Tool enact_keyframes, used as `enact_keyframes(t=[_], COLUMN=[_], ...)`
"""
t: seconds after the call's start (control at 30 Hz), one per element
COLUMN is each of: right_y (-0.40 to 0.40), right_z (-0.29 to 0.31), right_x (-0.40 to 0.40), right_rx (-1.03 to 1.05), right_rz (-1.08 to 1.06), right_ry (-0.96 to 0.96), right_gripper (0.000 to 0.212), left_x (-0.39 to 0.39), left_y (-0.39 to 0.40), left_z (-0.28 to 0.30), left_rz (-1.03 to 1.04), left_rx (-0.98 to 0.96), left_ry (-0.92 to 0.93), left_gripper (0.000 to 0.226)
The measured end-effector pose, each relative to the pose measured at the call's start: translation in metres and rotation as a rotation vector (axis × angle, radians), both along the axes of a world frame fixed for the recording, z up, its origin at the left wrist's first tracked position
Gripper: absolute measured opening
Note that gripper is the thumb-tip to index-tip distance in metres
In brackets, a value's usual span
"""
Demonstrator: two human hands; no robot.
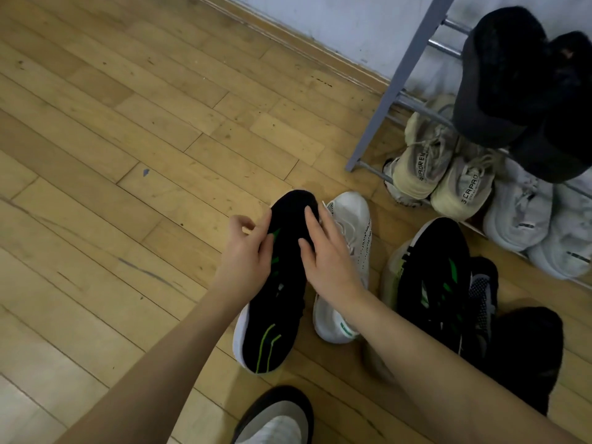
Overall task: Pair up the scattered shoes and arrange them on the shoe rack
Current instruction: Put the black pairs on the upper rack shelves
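At the bottom edge of the view, on the pale wooden plank floor, sits a black slip-on shoe with a white sock in it — the person's own foot. Just beyond it lies a black knit sneaker with green stripes and a white sole, toe pointing away. The left hand grips its left side, thumb and fingers pinched on the upper near the laces. The right hand rests on the same sneaker's right side, fingers spread and only lightly curled over the toe area; whether it truly grips is unclear. Touching this sneaker on the right is a white mesh sneaker with a green heel tab, partly covered by the right wrist. Further right, well apart from the held one, lies a matching black sneaker with green stripes, tipped onto its side, with a grey-and-black speckled knit shoe just beside it and a dark shoe near the right forearm. Beyond them stands a grey metal shoe rack against the white wall. Its bottom tier holds a pair of cream lace-up trainers with lettered heel straps and a pair of pale grey trainers — heels outward. A black fuzzy pair sits on the tier above.
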State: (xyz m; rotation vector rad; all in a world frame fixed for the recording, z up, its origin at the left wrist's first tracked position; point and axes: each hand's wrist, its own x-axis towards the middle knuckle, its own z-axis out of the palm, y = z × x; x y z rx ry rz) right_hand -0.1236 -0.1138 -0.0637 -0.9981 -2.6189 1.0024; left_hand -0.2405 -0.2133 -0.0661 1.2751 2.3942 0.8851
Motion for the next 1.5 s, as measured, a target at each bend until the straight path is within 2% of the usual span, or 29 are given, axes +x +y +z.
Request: enact_keyframes(t=[0.2,0.37,0.5,0.63,0.73,0.83,1.03,1.13,1.23,1.4,1.5], right_y=[0.020,0.043,0.065,0.082,0.085,0.077,0.043,0.022,0.002,-0.026,-0.030], right_z=[0.037,0.042,0.037,0.023,0.011,0.007,0.018,0.025,0.028,0.016,0.012], right_x=[0.028,0.079,0.110,0.120,0.125,0.132,0.145,0.155,0.164,0.187,0.197], right_rx=[0.273,0.341,0.274,0.062,-0.014,0.045,0.086,0.129,0.141,0.135,0.068], right_rz=[-0.128,-0.233,-0.266,-0.214,-0.169,-0.148,-0.199,-0.201,-0.200,-0.224,-0.303], right_ry=[0.018,-0.047,-0.099,-0.210,-0.288,-0.283,-0.190,-0.198,-0.245,-0.428,-0.478], right_gripper=[0.049,0.049,0.050,0.052,0.052,0.050,0.043,0.041,0.046,0.048,0.053], left_x=[0.020,0.057,0.080,0.083,0.079,0.077,0.078,0.085,0.095,0.106,0.108], left_y=[0.029,0.069,0.102,0.120,0.116,0.106,0.070,0.051,0.033,0.004,-0.003], left_z=[0.037,0.041,0.034,0.017,0.007,0.005,0.029,0.036,0.037,0.016,0.002], left_rz=[-0.036,-0.147,-0.220,-0.228,-0.267,-0.318,-0.398,-0.473,-0.524,-0.580,-0.561], left_rx=[0.093,0.067,0.015,-0.004,-0.124,-0.200,-0.101,-0.103,-0.139,-0.322,-0.376], left_ry=[-0.002,-0.103,-0.144,-0.185,-0.256,-0.199,0.019,0.120,0.213,0.340,0.349], left_gripper=[0.042,0.045,0.047,0.042,0.041,0.048,0.063,0.062,0.061,0.068,0.074])
